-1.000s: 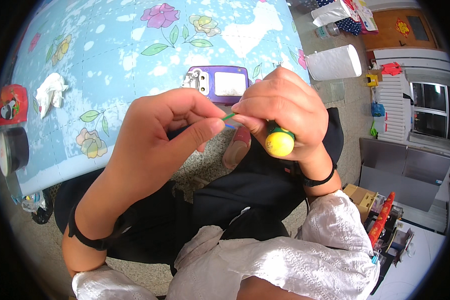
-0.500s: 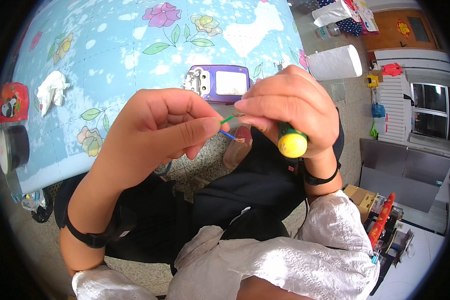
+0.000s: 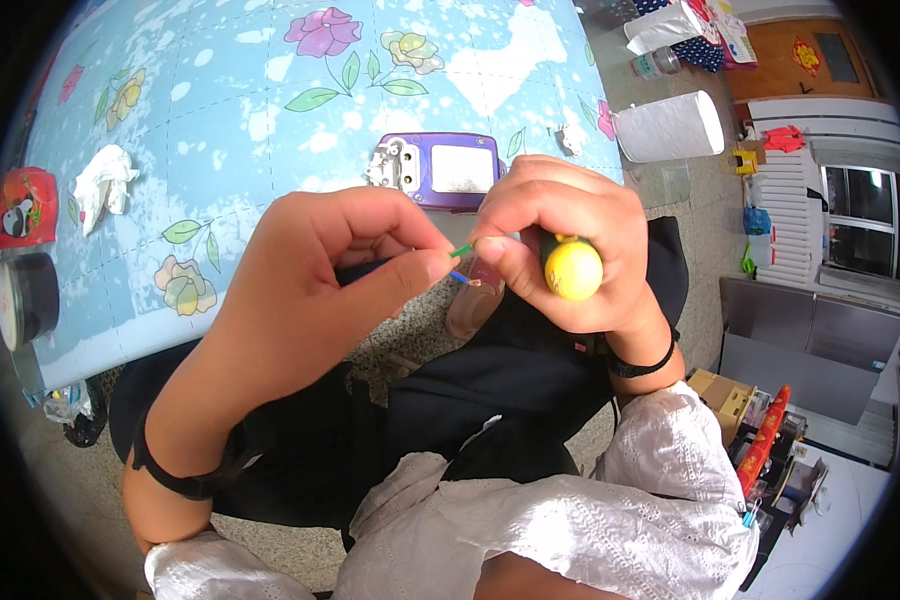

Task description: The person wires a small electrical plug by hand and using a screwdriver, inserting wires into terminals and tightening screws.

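Honestly, it's all in the pinch: working a green wire end

Driving this from afar, so starting closest in. My right hand (image 3: 595,207) has thumb and index finger pressed together on the tip of the green wire (image 3: 463,250), with a yellow-ended handle (image 3: 574,271) parked in the same palm. My left hand (image 3: 315,285) pinches that wire just behind, and the blue wire (image 3: 459,276) pokes out below, its coppery end loose. Looks to me like strands being twisted, though the green tip is hidden under my fingers. If so, I'd grip the insulation firmly with the left, roll one way only, and go lightly so no strands snap. That handle probably makes the pinch clumsier. Past the hands, the purple device (image 3: 420,172) lies on the counter (image 3: 240,90); white paper roll (image 3: 668,125) off right.
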### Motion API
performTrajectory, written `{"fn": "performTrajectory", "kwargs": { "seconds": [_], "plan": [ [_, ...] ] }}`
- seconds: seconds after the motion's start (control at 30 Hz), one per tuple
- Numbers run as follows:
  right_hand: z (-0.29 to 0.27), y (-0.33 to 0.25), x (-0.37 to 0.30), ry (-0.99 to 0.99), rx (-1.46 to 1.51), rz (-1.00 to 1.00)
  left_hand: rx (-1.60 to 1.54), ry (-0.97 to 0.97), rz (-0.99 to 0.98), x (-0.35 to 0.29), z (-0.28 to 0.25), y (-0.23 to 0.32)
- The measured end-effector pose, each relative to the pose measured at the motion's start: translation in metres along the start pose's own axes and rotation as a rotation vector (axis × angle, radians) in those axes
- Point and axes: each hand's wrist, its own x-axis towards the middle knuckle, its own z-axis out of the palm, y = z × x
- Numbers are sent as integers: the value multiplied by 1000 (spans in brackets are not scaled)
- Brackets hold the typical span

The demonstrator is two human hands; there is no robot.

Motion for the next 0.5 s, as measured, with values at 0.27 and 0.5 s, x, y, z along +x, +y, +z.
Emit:
{"fn": "performTrajectory", "kwargs": {
  "seconds": [0.27, 0.5],
  "plan": [
    [0, 2, 2, 44, -131, 11, -207, -62, -190, 4, -14, 10],
    [4, 10, -4, 45, -573, -434, -283, -107, -433, 3, -14, 15]
  ]
}}
